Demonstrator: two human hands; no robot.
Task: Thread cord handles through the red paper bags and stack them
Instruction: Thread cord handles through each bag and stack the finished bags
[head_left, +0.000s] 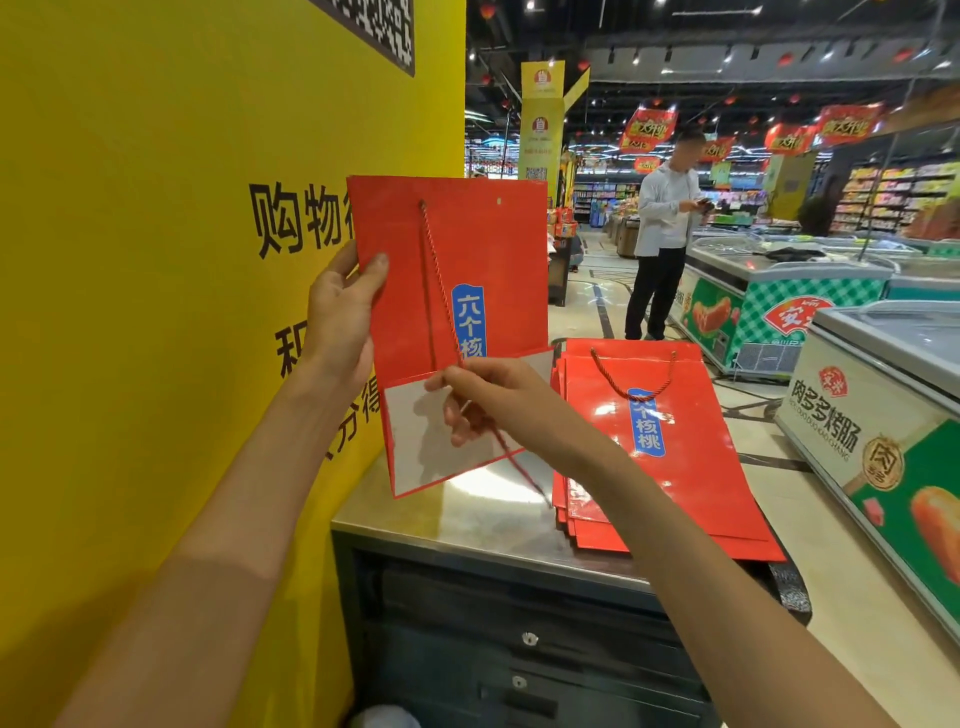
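I hold a flat red paper bag upright in front of me, its folded bottom flap showing white. My left hand grips the bag's left edge, thumb on the front. A red twisted cord comes out of the bag's upper left hole and runs down its face. My right hand pinches this cord near the flap, and the cord's loose end trails down to the right. The bag's upper right hole has no cord in it. A stack of red bags lies flat on the steel counter; the top one carries a cord handle.
A yellow wall stands close on my left. Below the counter is a dark cabinet with locks. Chest freezers line the right side. A person stands in the aisle beyond the counter.
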